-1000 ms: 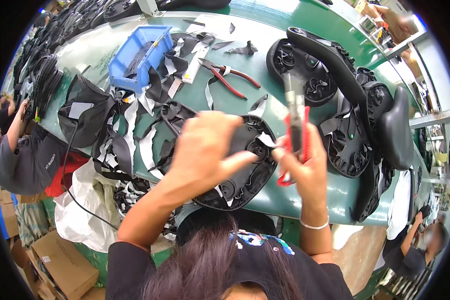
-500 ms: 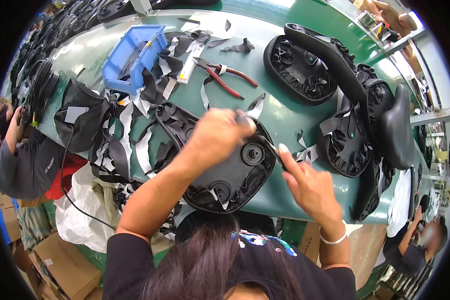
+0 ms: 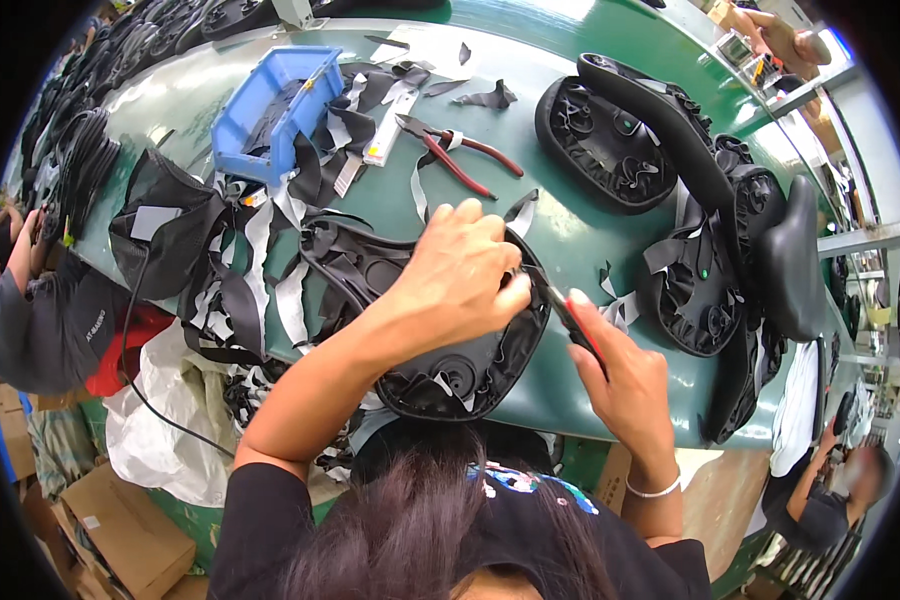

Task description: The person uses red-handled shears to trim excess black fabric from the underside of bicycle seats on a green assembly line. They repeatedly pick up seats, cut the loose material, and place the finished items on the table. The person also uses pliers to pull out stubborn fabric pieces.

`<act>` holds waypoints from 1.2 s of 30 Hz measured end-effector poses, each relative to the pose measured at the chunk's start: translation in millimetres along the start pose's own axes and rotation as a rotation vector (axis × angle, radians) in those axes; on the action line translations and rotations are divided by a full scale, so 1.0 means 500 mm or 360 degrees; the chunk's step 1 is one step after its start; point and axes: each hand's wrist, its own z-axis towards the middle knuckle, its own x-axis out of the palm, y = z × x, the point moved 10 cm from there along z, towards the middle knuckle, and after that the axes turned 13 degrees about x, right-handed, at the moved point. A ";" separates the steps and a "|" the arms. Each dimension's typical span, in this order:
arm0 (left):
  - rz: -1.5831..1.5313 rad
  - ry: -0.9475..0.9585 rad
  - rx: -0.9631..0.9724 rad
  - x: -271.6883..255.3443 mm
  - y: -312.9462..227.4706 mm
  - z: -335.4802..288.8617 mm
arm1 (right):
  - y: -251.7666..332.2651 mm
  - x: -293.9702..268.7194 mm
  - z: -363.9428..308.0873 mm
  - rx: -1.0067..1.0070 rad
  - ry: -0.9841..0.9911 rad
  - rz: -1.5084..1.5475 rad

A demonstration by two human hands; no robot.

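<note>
Upside down at the table's near edge lies a black bicycle saddle (image 3: 505, 365), its gathered black cover folded in around the rim. My left hand (image 3: 460, 270) is closed over its far right side, thumb and fingers pinching the cover's edge; the exact grip is partly hidden. In my right hand (image 3: 627, 380) is a utility knife with a red and black handle (image 3: 580, 328). Its blade end meets the saddle's rim, close beside my left fingertips. Beyond the saddle lie red-handled cutting pliers (image 3: 460, 160) with their jaws apart.
Left of the saddle stand a blue bin (image 3: 232, 125) and a black mesh bag (image 3: 160, 235), among black and grey fabric scraps (image 3: 245, 300). Several more saddles (image 3: 610, 140) are piled on the right. A person in dark clothing (image 3: 55, 320) sits at the far left.
My left hand has come down from a blurred, raised position onto the saddle's far right rim. The knife has tilted in my right hand, showing more of its handle. The saddle has shifted slightly.
</note>
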 end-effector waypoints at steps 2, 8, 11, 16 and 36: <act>-0.0215 -0.0038 -0.0087 0.011 0.012 0.009 | 0.010 0.027 0.008 -0.0014 0.0082 -0.0272; -0.2194 -0.0601 -0.0984 0.045 0.077 -0.025 | -0.004 0.060 -0.072 0.0219 0.0053 -0.0435; -0.2138 -0.0117 -0.0593 0.054 -0.010 0.017 | 0.007 0.054 -0.017 0.0274 -0.0068 -0.0374; -0.3513 -0.1520 -0.0687 0.051 0.139 -0.028 | 0.008 0.048 -0.063 0.0327 0.0038 -0.0325; -0.0717 -0.0268 0.0041 -0.040 0.020 0.020 | 0.000 0.004 -0.001 0.0132 -0.0007 -0.0395</act>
